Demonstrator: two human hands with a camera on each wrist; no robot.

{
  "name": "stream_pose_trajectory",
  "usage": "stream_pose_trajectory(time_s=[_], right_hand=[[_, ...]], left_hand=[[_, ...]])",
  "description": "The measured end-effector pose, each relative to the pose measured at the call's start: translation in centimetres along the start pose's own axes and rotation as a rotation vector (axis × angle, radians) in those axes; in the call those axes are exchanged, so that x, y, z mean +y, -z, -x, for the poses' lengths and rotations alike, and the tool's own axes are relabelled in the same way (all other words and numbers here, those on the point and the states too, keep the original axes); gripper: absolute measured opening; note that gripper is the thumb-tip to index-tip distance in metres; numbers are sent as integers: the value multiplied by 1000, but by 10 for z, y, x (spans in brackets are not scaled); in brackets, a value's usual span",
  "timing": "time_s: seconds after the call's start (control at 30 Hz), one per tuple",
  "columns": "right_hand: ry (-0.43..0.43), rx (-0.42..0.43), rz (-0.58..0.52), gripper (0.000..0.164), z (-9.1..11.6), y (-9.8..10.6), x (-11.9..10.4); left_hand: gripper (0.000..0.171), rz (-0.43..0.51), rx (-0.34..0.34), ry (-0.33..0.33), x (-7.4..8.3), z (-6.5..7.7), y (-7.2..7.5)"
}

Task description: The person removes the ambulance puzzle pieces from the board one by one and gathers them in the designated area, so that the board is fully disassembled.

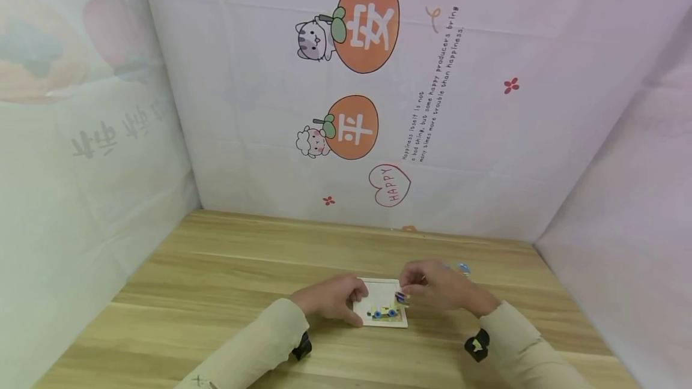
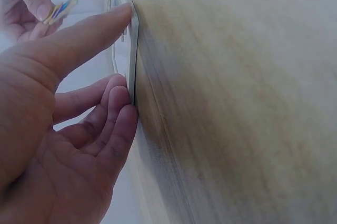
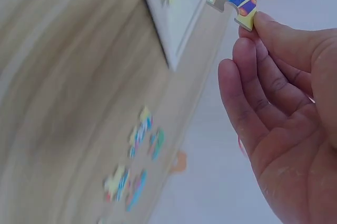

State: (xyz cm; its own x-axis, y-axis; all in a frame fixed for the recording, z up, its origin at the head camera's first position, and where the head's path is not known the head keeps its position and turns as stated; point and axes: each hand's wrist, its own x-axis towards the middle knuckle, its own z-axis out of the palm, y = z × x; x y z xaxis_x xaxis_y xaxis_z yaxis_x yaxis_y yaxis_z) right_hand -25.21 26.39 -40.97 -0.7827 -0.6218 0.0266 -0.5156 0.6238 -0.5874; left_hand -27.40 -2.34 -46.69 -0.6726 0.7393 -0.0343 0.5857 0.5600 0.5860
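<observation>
A white puzzle board [image 1: 378,289] with a raised rim lies on the table, with joined puzzle pieces [image 1: 385,313] along its near side. My left hand [image 1: 334,298] holds the board at its left end, thumb at the near corner and fingers bent against the edge. Between thumb and forefinger, my right hand [image 1: 435,284] pinches a puzzle piece [image 3: 234,2] over the board's right side. That piece is yellow, blue and purple, with a rounded notch. In the left wrist view, the left thumb [image 2: 89,37] and curled fingers [image 2: 108,113] meet the board's edge.
Several loose puzzle pieces [image 3: 139,134] lie on the wooden table [image 1: 243,269], to the right of the board and partly hidden behind the right hand in the head view. A printed white cloth [image 1: 259,137] stands behind the table, with cloth walls at both sides.
</observation>
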Motion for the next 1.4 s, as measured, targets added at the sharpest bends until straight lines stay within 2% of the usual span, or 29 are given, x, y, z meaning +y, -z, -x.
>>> stream_pose_trajectory(time_s=[0.23,0.53,0.73,0.93,1.2,1.4], right_hand=[[-16,22,36,10,23,21,17],[-18,17,9,7,39,29,38],[-14,27,-19,6,39,23,48],[-61,14,-44,5,34,12,61],[-108,47,75,9,30,5,62],[-94,40,134,10,27,5,62]], left_hand=[[57,-12,-5,-2,5,3,4],[57,-24,-14,9,6,4,5],[56,-32,-14,18,6,3,4],[57,-37,-13,11,6,3,3],[57,-29,-19,12,6,3,3],[57,-23,-21,15,5,2,2]])
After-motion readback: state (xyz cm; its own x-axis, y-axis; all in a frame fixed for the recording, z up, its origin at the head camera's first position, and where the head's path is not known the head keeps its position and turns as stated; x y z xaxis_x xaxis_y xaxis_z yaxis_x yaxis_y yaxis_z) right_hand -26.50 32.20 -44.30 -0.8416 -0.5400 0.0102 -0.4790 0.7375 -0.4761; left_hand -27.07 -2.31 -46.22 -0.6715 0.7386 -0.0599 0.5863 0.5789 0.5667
